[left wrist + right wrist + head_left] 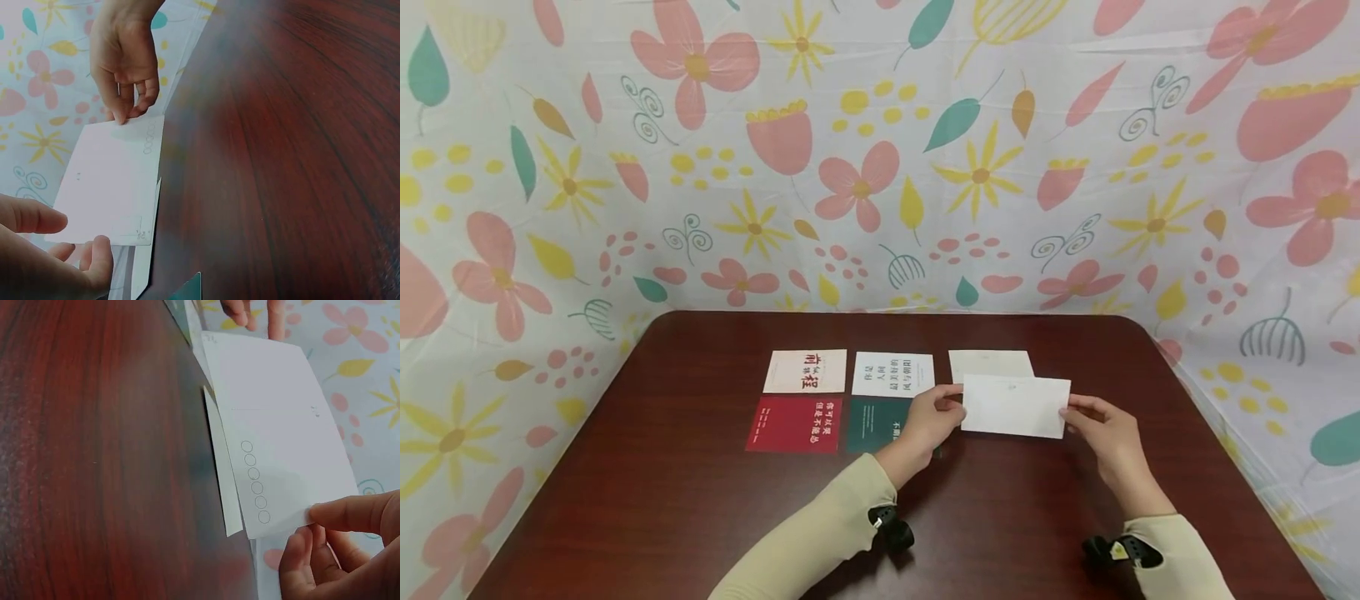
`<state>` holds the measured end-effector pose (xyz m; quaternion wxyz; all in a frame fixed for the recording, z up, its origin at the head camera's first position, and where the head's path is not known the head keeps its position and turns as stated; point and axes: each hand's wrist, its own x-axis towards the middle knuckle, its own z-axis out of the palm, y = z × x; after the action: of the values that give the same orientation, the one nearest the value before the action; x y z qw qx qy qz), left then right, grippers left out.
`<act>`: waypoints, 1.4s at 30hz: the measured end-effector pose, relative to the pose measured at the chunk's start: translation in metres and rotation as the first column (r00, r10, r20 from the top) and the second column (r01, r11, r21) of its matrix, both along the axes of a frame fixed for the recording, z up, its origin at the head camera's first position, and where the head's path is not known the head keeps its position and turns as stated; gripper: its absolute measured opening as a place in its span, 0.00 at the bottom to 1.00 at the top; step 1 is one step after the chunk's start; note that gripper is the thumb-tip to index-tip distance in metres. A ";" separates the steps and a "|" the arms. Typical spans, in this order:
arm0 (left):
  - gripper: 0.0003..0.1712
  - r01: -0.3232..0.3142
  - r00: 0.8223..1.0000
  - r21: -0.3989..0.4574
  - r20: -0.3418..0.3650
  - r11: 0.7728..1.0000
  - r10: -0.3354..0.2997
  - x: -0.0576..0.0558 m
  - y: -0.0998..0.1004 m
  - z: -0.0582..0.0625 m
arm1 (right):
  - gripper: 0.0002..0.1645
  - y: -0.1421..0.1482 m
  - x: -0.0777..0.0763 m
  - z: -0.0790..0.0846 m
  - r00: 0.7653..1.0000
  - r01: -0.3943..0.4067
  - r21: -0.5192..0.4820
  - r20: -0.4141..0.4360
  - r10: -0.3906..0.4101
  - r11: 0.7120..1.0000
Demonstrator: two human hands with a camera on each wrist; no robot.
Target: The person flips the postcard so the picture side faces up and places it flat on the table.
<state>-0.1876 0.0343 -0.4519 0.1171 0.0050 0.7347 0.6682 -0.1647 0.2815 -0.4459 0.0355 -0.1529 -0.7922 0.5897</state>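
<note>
A white postcard [1015, 407] is held up over the table by its two short ends. My left hand [931, 421] pinches its left end between thumb and fingers, and my right hand [1101, 429] pinches the right end. In the right wrist view the side of the postcard [281, 437] toward me shows a column of small printed circles and a faint line. Behind it a pale card [988, 364] lies on the table, partly hidden. Under my left hand a green card [872, 423] with white writing is partly covered.
Left of the hands lie a red card [793, 425], a cream card with red characters [805, 372] and a white card with dark characters [891, 375]. The dark wooden table [647, 492] meets a flowered cloth [850, 250] at its back edge.
</note>
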 end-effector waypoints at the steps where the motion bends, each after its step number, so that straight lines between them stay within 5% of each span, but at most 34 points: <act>1: 0.21 0.003 1.000 0.007 0.000 1.000 -0.003 0.000 0.000 0.000 | 0.18 0.001 0.000 0.000 1.000 0.012 -0.016 -0.009 -0.012 1.000; 8: 0.13 -0.033 0.999 0.085 0.032 0.996 0.031 -0.001 0.003 0.000 | 0.07 0.004 0.003 0.000 0.999 0.014 -0.111 -0.044 -0.019 0.994; 16: 0.14 -0.047 0.998 0.105 0.052 0.993 0.041 0.000 0.001 0.001 | 0.19 0.003 0.007 -0.001 0.996 -0.055 -0.169 -0.072 0.043 0.984; 24: 0.08 0.005 1.000 -0.009 0.006 1.000 -0.005 -0.002 -0.003 -0.001 | 0.25 -0.001 0.006 -0.003 0.997 -0.059 -0.111 -0.062 0.052 0.992; 33: 0.31 0.080 0.995 -0.115 -0.053 0.990 -0.087 -0.007 -0.007 -0.005 | 0.27 -0.005 -0.002 -0.006 0.996 -0.093 0.063 -0.008 0.094 0.994; 42: 0.37 0.112 0.985 -0.245 -0.100 0.963 -0.140 -0.007 -0.005 -0.008 | 0.29 -0.005 -0.003 -0.006 0.987 -0.163 0.081 0.023 0.162 0.983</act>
<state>-0.1951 0.0296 -0.4601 0.1161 0.0764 0.8132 0.5651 -0.1679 0.2767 -0.4515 -0.0129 -0.0912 -0.8259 0.5562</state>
